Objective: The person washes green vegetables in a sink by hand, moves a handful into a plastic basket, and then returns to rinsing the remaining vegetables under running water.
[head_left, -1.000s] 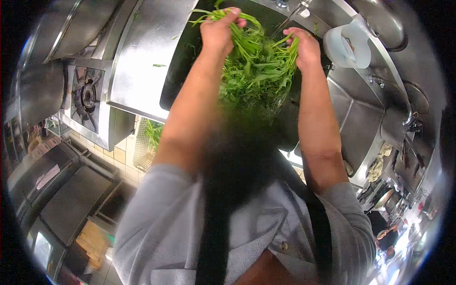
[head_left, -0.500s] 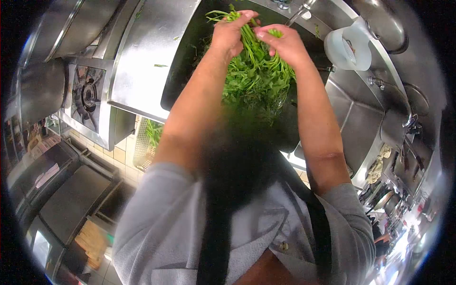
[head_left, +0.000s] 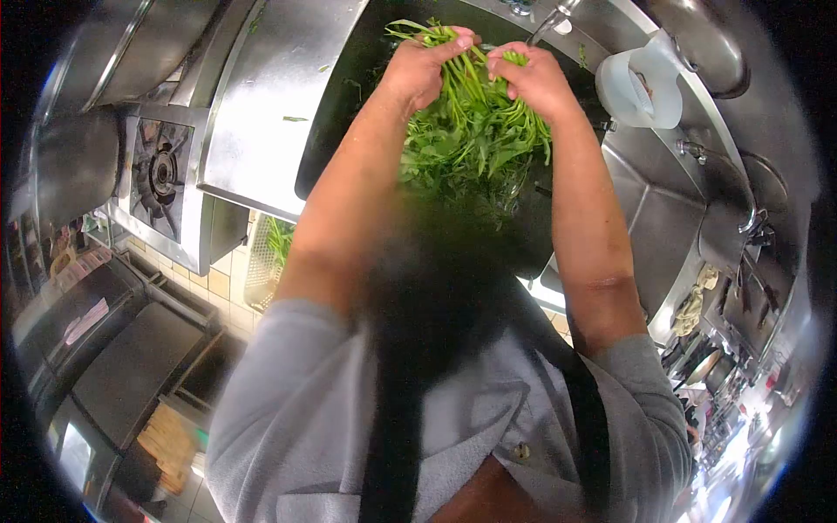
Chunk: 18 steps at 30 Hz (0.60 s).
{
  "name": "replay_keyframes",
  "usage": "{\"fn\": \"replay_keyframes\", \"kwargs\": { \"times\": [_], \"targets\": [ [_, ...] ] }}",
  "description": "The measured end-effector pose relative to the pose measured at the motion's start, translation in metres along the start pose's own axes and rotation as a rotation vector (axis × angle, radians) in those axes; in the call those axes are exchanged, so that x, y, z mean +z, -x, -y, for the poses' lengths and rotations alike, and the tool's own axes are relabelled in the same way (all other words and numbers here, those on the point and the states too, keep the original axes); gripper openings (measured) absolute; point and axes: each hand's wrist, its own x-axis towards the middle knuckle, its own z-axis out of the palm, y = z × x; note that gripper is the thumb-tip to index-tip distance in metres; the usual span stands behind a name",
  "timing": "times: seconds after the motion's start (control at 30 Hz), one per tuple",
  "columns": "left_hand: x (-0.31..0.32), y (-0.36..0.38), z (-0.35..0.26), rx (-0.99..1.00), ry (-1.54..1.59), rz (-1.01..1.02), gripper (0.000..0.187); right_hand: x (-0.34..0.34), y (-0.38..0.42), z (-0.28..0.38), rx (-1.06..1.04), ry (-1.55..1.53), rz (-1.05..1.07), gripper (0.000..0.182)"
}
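Big sink (head_left: 323, 166): dark inside, with the green stems (head_left: 475, 131) in and over it, leaves hanging down toward the person.
Worktop (head_left: 261, 122): shiny metal, just beside the sink.
White tub (head_left: 614, 91): near the right hand (head_left: 534, 83), by the tap (head_left: 555, 17).
Left hand (head_left: 427, 70): fingers curled around a bunch of stems, thumb on top.
Right hand: thumb and fingers pinch more stems, close to the left.
Holding well: a soft grip should keep stems from getting squashed; small bunches should spread more easily.
Leaf bit (head_left: 295, 118): lies on the worktop.
Words or brands: none I can read.
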Motion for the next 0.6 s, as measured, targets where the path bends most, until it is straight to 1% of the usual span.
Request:
{"fn": "replay_keyframes", "kwargs": {
  "times": [0.03, 0.07, 0.1, 0.17, 0.2, 0.23, 0.3, 0.33, 0.37, 0.4, 0.47, 0.5, 0.57, 0.6],
  "targets": [
    [0.003, 0.005, -0.007, 0.058, -0.224, -0.009, 0.019, -0.006, -0.001, 0.000, 0.003, 0.028, 0.011, 0.019],
    [0.008, 0.009, -0.014, -0.040, -0.204, -0.096, 0.019, -0.011, -0.007, -0.010, 0.021, 0.091, -0.010, 0.022],
    [0.004, 0.004, -0.009, -0.039, -0.204, -0.097, 0.019, -0.015, -0.005, -0.010, 0.020, 0.092, -0.009, 0.022],
    [-0.012, -0.008, 0.003, 0.071, -0.095, -0.038, 0.018, -0.023, -0.003, -0.006, -0.004, -0.041, -0.071, 0.026],
    [-0.014, -0.008, 0.001, 0.071, -0.094, -0.040, 0.018, -0.026, -0.003, -0.003, -0.007, 0.048, -0.093, 0.028],
    [-0.016, -0.007, -0.002, 0.079, -0.096, -0.033, 0.017, -0.028, -0.001, 0.000, -0.006, 0.049, -0.092, 0.028],
    [-0.019, -0.009, 0.000, 0.085, -0.097, -0.025, 0.015, -0.035, 0.007, 0.010, 0.090, 0.255, 0.034, 0.028],
    [-0.021, -0.010, 0.003, 0.186, -0.143, 0.027, 0.015, -0.032, 0.012, 0.019, 0.148, 0.293, 0.070, 0.030],
    [-0.023, -0.011, 0.006, 0.287, -0.190, 0.079, 0.015, -0.029, 0.010, 0.014, 0.150, 0.292, 0.068, 0.030],
    [-0.020, -0.011, 0.006, 0.286, -0.189, 0.080, 0.015, -0.025, 0.006, 0.005, 0.021, 0.365, 0.061, 0.031],
    [-0.011, -0.012, 0.004, 0.075, 0.033, 0.003, 0.016, -0.016, -0.002, -0.013, -0.208, 0.463, 0.039, 0.032],
    [-0.009, -0.013, 0.005, 0.076, 0.031, 0.002, 0.016, -0.011, -0.001, -0.013, -0.209, 0.461, 0.039, 0.032],
    [-0.005, -0.013, 0.009, 0.090, 0.029, -0.033, 0.015, 0.001, 0.001, -0.014, -0.316, 0.585, -0.101, 0.028],
    [-0.004, -0.010, 0.005, 0.097, -0.078, -0.040, 0.015, 0.006, 0.001, -0.017, -0.376, 0.565, -0.139, 0.025]
  ]
}}
